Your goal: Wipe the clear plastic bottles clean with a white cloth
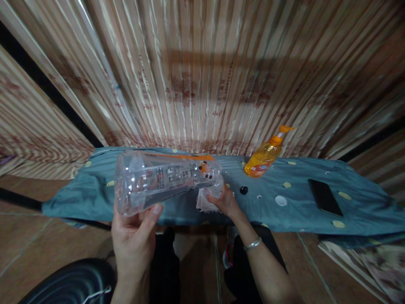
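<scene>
Gripping one clear plastic bottle (164, 179) sideways at frame center, my left hand (134, 238) clasps its base while my right hand (224, 202) pinches one white cloth (204, 202) at its neck. Right of center lie one orange soap dispenser (265, 155), one black cap (243, 190), one phone (325, 197).

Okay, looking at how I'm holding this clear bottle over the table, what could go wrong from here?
1. The clear bottle lies sideways, the left hand gripping only its base end; it might slip and drop.
2. The right hand presses a white cloth at the bottle's mouth end, near the table edge; the cloth could slide off.
3. A swing of the bottle could knock the orange soap dispenser or the small black cap nearby.
</scene>
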`<state>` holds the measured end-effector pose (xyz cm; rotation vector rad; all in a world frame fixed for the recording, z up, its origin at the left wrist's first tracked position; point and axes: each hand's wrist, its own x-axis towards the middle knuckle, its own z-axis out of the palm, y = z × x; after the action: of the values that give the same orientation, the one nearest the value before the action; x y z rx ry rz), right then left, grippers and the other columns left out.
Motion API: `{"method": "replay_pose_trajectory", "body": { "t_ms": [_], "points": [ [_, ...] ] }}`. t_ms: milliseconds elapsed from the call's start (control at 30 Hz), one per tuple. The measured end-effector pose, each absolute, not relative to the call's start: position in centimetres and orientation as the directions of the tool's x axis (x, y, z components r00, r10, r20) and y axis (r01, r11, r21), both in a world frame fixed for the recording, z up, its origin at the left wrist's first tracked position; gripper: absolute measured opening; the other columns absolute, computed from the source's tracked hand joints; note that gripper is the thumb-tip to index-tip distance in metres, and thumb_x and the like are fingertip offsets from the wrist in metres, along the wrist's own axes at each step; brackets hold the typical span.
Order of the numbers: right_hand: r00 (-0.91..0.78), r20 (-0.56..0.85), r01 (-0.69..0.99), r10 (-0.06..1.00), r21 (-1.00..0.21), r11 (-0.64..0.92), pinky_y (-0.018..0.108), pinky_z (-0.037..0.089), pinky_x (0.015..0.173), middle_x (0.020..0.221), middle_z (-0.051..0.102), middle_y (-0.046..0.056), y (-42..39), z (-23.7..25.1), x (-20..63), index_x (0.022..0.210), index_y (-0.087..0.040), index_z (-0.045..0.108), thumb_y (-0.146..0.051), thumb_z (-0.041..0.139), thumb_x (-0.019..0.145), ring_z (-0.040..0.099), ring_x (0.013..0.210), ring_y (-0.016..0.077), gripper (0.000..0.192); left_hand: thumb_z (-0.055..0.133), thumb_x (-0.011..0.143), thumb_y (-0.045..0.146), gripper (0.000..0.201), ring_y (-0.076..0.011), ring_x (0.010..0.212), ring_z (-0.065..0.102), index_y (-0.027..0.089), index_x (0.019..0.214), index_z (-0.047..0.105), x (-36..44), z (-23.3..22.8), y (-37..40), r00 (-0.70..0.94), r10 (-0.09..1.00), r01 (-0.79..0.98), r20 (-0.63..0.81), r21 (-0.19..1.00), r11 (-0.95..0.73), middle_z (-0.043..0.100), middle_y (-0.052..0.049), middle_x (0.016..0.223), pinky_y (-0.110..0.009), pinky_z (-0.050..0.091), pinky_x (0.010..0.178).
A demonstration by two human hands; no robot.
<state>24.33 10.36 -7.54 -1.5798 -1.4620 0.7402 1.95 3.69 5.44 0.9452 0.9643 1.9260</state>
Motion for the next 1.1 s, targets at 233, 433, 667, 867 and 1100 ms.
{"method": "replay_pose_trajectory", "body": {
  "t_ms": [233, 433, 667, 867, 1100],
  "points": [
    [0.155, 0.123, 0.482, 0.980, -0.875, 0.033, 0.054, 0.062, 0.100, 0.115, 0.080, 0.012, 10.3, -7.5, 24.3, 0.133, -0.019, 0.062, -0.032, 0.079, 0.069, 0.077, 0.110, 0.0359, 0.068, 0.096, 0.070, 0.023, 0.054, -0.0196, 0.103, 0.078, 0.027, 0.122, 0.079, 1.9, 5.5, 3.6, -0.417, 0.864, -0.289, 0.281, 0.861, -0.419, 0.083, -0.003, 0.110, -0.030, 0.058, 0.100],
    [0.145, 0.107, 0.472, 0.984, -0.881, 0.026, 0.053, 0.062, 0.100, 0.117, 0.080, 0.013, 10.2, -7.1, 24.3, 0.132, -0.018, 0.062, -0.033, 0.078, 0.069, 0.077, 0.109, 0.0358, 0.067, 0.095, 0.071, 0.023, 0.057, -0.0207, 0.103, 0.078, 0.026, 0.125, 0.078, 1.9, 5.5, 3.7, -0.414, 0.866, -0.285, 0.280, 0.864, -0.415, 0.082, -0.004, 0.111, -0.030, 0.058, 0.099],
    [0.148, 0.084, 0.492, 0.985, -0.871, 0.001, 0.052, 0.062, 0.100, 0.118, 0.080, 0.014, 10.2, -7.0, 24.2, 0.134, -0.017, 0.061, -0.030, 0.080, 0.071, 0.078, 0.109, 0.0352, 0.067, 0.096, 0.069, 0.023, 0.052, -0.0203, 0.101, 0.078, 0.026, 0.118, 0.080, 1.9, 5.7, 3.9, -0.421, 0.865, -0.273, 0.274, 0.871, -0.409, 0.082, -0.004, 0.105, -0.031, 0.058, 0.101],
    [0.153, 0.133, 0.500, 0.979, -0.865, 0.040, 0.050, 0.061, 0.102, 0.118, 0.080, 0.012, 10.4, -7.9, 24.5, 0.129, -0.022, 0.062, -0.028, 0.082, 0.070, 0.077, 0.112, 0.0339, 0.063, 0.098, 0.065, 0.025, 0.048, -0.0223, 0.103, 0.078, 0.024, 0.110, 0.080, 1.9, 5.8, 3.9, -0.435, 0.863, -0.278, 0.255, 0.874, -0.398, 0.083, -0.005, 0.101, -0.033, 0.058, 0.101],
    [0.144, 0.111, 0.505, 0.983, -0.863, 0.023, 0.050, 0.063, 0.097, 0.114, 0.081, 0.012, 10.3, -7.7, 24.5, 0.128, -0.021, 0.061, -0.029, 0.082, 0.071, 0.079, 0.107, 0.0343, 0.061, 0.097, 0.064, 0.022, 0.054, -0.0217, 0.108, 0.077, 0.025, 0.115, 0.079, 1.7, 5.7, 3.9, -0.439, 0.860, -0.276, 0.260, 0.872, -0.405, 0.083, -0.005, 0.107, -0.031, 0.058, 0.102]
  ]
}}
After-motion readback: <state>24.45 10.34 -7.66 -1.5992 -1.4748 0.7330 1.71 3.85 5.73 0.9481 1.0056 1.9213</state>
